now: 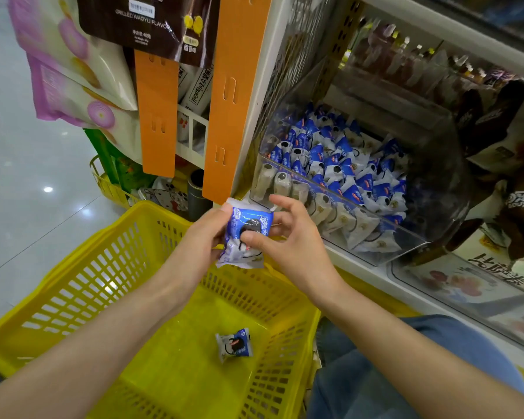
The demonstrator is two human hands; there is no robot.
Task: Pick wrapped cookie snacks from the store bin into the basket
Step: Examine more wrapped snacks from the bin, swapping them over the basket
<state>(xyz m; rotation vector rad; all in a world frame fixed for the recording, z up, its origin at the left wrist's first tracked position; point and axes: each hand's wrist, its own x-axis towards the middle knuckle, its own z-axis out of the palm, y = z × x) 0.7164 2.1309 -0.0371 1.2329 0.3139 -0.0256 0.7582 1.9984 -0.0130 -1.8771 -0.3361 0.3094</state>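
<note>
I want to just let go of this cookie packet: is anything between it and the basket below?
Nothing visible is. The left hand and right hand hold the cookie packet above the yellow basket, whose top is open; a second packet lies on its floor.

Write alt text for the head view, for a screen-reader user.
The left hand and right hand together hold one blue-and-white wrapped cookie snack above a yellow basket, where a second snack already lies on the bottom. To the right, a clear bin on the store shelf is full of similar packets.
</note>
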